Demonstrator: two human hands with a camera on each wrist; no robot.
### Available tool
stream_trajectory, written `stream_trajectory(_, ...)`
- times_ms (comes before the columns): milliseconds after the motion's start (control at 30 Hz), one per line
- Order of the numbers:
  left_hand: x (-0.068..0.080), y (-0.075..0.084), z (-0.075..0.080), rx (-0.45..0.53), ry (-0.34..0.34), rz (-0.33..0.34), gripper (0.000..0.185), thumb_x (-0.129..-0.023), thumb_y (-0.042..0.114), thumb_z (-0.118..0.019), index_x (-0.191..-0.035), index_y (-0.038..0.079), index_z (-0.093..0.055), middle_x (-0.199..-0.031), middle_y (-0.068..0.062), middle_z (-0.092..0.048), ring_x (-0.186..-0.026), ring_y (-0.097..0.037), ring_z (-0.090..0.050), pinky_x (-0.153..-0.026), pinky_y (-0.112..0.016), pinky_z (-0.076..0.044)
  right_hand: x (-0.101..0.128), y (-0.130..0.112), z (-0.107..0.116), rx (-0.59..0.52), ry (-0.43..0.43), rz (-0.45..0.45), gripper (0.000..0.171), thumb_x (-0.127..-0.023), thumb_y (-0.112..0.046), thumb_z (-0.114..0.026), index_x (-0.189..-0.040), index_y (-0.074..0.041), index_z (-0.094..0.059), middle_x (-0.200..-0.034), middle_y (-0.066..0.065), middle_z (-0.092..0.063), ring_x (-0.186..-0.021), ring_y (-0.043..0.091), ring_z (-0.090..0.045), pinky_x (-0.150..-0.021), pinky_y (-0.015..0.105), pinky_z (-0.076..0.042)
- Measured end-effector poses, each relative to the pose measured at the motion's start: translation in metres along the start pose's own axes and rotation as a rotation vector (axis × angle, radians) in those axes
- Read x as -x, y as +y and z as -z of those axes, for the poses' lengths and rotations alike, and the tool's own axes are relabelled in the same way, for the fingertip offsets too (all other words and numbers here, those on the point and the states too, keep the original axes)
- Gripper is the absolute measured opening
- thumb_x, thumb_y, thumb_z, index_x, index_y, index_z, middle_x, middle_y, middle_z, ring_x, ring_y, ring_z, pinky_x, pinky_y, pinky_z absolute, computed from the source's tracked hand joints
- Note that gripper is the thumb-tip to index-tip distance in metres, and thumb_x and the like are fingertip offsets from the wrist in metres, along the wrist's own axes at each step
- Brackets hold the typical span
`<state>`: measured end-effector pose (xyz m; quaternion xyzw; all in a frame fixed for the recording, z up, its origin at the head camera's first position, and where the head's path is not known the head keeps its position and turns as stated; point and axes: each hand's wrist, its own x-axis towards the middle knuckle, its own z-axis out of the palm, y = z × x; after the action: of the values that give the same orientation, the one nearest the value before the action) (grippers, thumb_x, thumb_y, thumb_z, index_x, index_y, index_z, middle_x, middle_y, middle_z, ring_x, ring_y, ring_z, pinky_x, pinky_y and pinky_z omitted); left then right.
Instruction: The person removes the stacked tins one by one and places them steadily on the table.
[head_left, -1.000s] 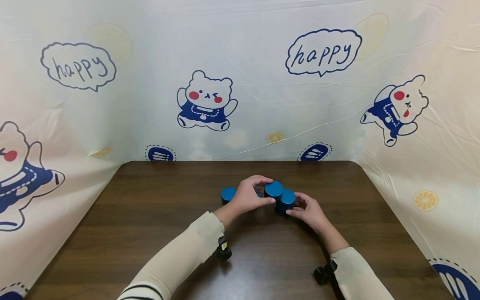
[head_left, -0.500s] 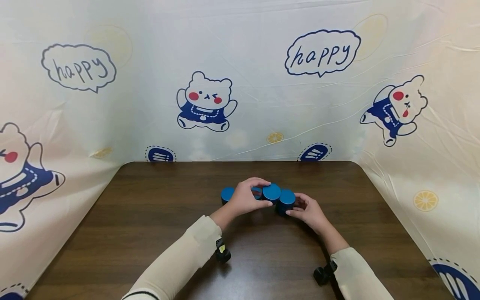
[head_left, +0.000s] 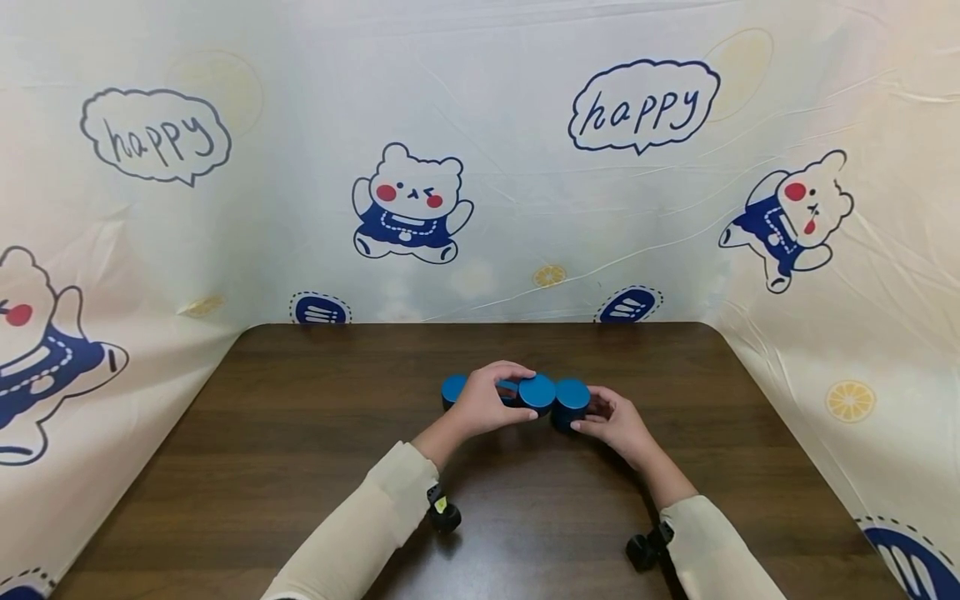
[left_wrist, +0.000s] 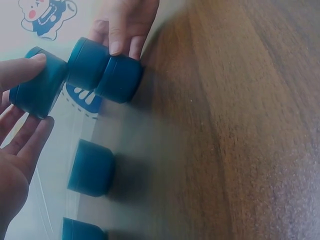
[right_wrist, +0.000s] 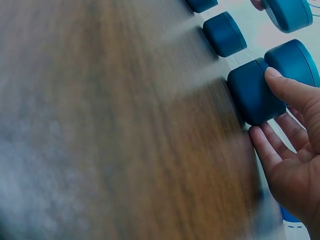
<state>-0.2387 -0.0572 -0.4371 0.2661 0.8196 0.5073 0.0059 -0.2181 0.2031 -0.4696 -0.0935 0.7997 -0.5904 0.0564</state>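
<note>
My left hand (head_left: 483, 404) grips a short blue lidded tin (head_left: 537, 392) between thumb and fingers, raised off the table. To its right, two matching tins stand stacked: an upper tin (left_wrist: 87, 64) on a lower tin (left_wrist: 120, 79), slightly offset. My right hand (head_left: 617, 421) holds the lower tin of the stack, thumb on one side and fingers on the other, as the right wrist view shows. Two more tins stand apart on the table: a nearer tin (right_wrist: 225, 34), mostly hidden behind my left hand in the head view, and a far-left tin (head_left: 454, 390).
The brown wooden table (head_left: 300, 467) has rounded far corners. Behind it hangs a pale cloth (head_left: 510, 208) with printed bears and "happy" bubbles. A small black camera (head_left: 446, 517) is strapped to my left wrist, another black camera (head_left: 642, 552) to my right.
My left hand has moved slightly left and down with its tin, away from the top of the stack. My right hand stays in place on the stack.
</note>
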Motion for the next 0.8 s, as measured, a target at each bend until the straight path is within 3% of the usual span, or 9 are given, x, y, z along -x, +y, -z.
stream_trajectory(800,0.015,-0.001,0.011,-0.008,0.019,0.004,0.052,-0.077,0.015,-0.085,-0.125,0.011,-0.065,-0.128,-0.004,-0.059,-0.111,-0.024,-0.061,-0.089,-0.032,-0.054,0.003,-0.007,-0.001,-0.013,0.004,-0.013,0.049,-0.081,0.001,-0.077,-0.126,0.005,-0.057,-0.121,0.021,-0.062,-0.114,0.035,-0.058,-0.091,0.034,-0.053)
